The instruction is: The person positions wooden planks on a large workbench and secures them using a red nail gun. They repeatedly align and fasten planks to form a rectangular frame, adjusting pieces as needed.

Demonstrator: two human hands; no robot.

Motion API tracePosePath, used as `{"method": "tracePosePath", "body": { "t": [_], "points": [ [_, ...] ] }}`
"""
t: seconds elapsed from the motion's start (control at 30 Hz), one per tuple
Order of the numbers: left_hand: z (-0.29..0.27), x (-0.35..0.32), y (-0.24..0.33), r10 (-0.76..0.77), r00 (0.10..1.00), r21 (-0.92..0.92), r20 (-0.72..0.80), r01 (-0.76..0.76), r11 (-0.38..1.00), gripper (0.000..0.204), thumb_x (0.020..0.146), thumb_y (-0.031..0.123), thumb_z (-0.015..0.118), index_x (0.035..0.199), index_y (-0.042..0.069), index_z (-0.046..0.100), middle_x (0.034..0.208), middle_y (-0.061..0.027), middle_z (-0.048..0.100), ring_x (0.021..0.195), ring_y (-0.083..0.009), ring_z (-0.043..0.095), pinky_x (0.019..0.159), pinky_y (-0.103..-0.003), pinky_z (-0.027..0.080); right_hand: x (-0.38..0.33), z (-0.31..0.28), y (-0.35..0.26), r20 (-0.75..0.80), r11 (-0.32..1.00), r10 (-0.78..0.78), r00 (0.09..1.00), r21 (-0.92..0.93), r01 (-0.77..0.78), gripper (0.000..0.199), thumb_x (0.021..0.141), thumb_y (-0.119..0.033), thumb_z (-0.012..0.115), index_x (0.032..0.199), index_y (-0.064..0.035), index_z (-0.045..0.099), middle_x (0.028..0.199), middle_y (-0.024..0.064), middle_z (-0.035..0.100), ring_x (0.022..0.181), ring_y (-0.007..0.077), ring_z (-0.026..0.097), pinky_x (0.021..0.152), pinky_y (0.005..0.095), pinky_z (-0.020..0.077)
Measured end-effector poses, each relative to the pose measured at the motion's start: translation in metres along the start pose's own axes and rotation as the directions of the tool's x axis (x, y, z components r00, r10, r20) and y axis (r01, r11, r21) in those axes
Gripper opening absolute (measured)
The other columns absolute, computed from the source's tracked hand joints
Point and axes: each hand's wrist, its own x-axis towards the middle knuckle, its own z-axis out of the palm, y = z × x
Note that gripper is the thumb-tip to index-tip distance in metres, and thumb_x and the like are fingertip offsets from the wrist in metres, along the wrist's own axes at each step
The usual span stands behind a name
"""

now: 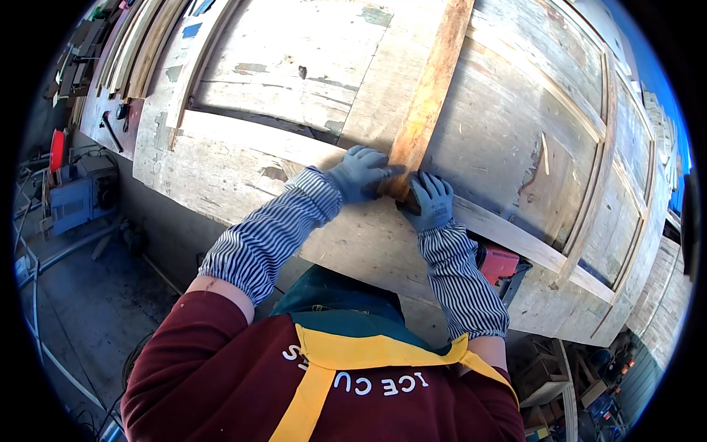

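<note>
A long brown wooden board [429, 96] runs away from me across a large plywood worktop, its near end lying at a pale wooden strip [250, 138]. My left hand [361, 175], in a grey-blue glove, grips the board's near end from the left, one finger reaching over its face. On the other side my right hand [431, 202], gloved alike, is closed around the right corner of the same end. The palms and undersides of the fingers are hidden. Beside my right forearm, a red and black power tool [498, 264] rests on the worktop, partly covered by the sleeve.
More pale strips form a frame on the worktop [331, 243], including a long rail [589, 199] at the right. Timber lengths [152, 51] lie at the far left. A blue-grey machine [71, 202] stands on the floor at left; wooden scraps [541, 372] are at lower right.
</note>
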Motion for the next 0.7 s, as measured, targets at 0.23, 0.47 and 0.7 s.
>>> {"method": "tracePosePath", "body": {
  "t": [0.23, 0.47, 0.7],
  "points": [
    [0.0, -0.001, 0.0, -0.006, 1.0, -0.026, 0.009, 0.007, 1.0, 0.082, 0.066, 0.027, 0.083, 0.139, 0.031, 0.046, 0.124, -0.0106, 0.05, 0.118, -0.0313, 0.048, 0.105, -0.046, 0.035, 0.001, 0.001, -0.002, -0.007, 1.0, -0.002, 1.0, -0.002, 0.002, 0.068, 0.066, -0.037, 0.08, 0.123, -0.0103, 0.056, 0.127, 0.0107, 0.056, 0.119, 0.0277, 0.05, 0.1, 0.0464, 0.0346],
    [0.001, -0.003, -0.005, 0.02, 0.999, -0.021, 0.042, -0.019, 1.0, 0.081, 0.068, 0.025, 0.08, 0.141, 0.032, 0.043, 0.123, -0.0111, 0.049, 0.118, -0.0309, 0.047, 0.105, -0.047, 0.035, 0.0, -0.001, -0.004, 0.037, 1.0, 0.016, 0.999, -0.005, -0.016, 0.069, 0.068, -0.037, 0.079, 0.127, -0.0097, 0.054, 0.128, 0.0114, 0.055, 0.12, 0.028, 0.049, 0.102, 0.0467, 0.0328],
    [-0.001, -0.001, -0.008, 0.02, 0.998, -0.074, 0.06, -0.015, 0.997, 0.084, 0.069, 0.029, 0.081, 0.142, 0.033, 0.041, 0.127, -0.0119, 0.045, 0.119, -0.0314, 0.043, 0.104, -0.046, 0.034, 0.016, 0.001, -0.011, 0.064, 0.868, 0.416, 0.907, 0.27, -0.417, 0.058, 0.085, -0.033, 0.067, 0.131, -0.0043, 0.049, 0.121, 0.0176, 0.06, 0.113, 0.031, 0.056, 0.103, 0.0444, 0.0345]
  ]
}}
